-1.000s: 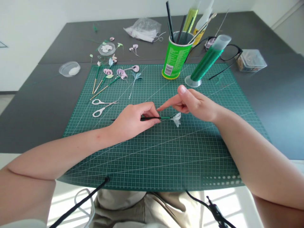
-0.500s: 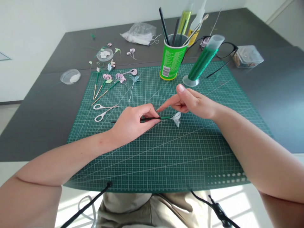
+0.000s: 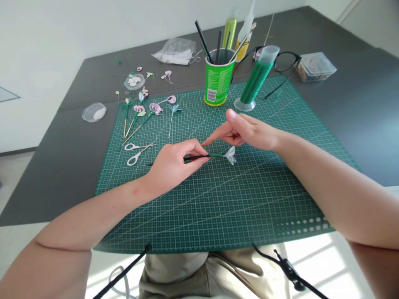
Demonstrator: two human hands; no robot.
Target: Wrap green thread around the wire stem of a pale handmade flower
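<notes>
My left hand [image 3: 174,162] is closed in a pinch around a thin black stick [image 3: 195,157] lying nearly level above the cutting mat [image 3: 218,211]. Green wrapping covers the stick's right part, and a small pale white flower [image 3: 230,155] sits at that end. Close by on the right is my right hand [image 3: 241,129], its index finger pointing to my left fingertips and its thumb raised. The other fingers of that hand are curled in; whatever they may hold is hidden. White-handled scissors [image 3: 134,158] lie left of my left hand.
Several finished flowers on sticks [image 3: 137,120] lie at the mat's upper left. A green cup [image 3: 220,79] of sticks, a tube of green thread [image 3: 257,79] and black glasses [image 3: 285,62] stand or lie behind my hands. A clear box [image 3: 316,66] is at far right.
The camera view has shifted slightly, moving the background things. My hands keep almost the same pose around the flower stick, with no other clear difference.
</notes>
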